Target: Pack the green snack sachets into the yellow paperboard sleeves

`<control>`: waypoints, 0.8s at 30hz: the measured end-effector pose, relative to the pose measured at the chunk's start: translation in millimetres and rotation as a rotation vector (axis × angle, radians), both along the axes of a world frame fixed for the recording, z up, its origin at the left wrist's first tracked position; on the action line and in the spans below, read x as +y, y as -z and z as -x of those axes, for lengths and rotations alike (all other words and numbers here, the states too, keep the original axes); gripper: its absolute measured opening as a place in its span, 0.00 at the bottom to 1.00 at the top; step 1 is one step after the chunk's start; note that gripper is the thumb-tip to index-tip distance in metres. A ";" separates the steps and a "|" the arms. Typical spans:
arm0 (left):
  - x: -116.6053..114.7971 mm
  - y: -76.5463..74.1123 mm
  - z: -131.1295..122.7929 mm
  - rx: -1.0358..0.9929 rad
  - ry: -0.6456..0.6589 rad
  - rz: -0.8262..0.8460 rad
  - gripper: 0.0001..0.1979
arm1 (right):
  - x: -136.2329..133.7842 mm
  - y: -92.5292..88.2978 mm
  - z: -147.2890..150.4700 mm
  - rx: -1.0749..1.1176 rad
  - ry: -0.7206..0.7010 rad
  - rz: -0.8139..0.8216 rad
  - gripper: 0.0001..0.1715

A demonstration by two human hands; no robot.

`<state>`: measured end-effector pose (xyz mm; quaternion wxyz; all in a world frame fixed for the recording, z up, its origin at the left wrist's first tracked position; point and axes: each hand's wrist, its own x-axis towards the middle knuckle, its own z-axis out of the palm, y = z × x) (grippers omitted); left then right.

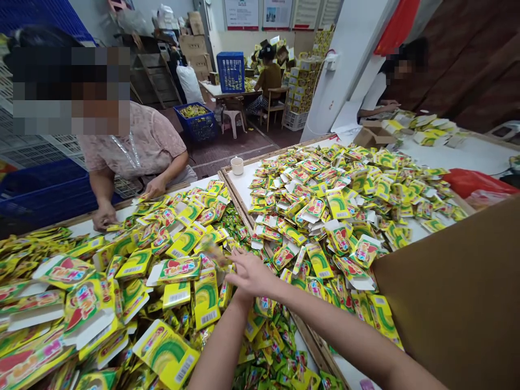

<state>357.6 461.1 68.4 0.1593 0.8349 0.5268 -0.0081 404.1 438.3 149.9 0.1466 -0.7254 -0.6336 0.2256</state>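
Note:
Both forearms cross over a heap of yellow-green boxes [179, 269] with watermelon pictures. My right hand [254, 273] reaches left across my left wrist, its visible fingers stretched out and somewhat apart. It covers most of my left hand [242, 295], whose fingers I cannot make out. Just left of the hands is a small motion-blurred thing [215, 252] that I cannot identify. Several boxes around the hands have open white flaps. Small shiny green packets [280, 330] lie below and right of my left forearm.
A wooden divider [238, 200] runs between the piles. On the right are another box heap [317, 208] and a large brown cardboard panel [450, 292]. A white cup [236, 166] stands beyond. A person [138, 141] handles items at left; others sit farther back.

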 end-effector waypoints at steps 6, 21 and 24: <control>-4.8 -4.1 15.6 0.248 0.014 -0.083 0.24 | 25.6 37.1 -31.7 -0.113 0.119 0.095 0.14; -2.7 4.6 10.9 0.454 0.068 -0.091 0.23 | 85.7 77.7 -89.2 -0.277 0.491 0.196 0.18; -1.7 5.3 7.4 0.465 0.064 -0.078 0.22 | 91.5 83.1 -66.6 -0.256 0.526 0.227 0.18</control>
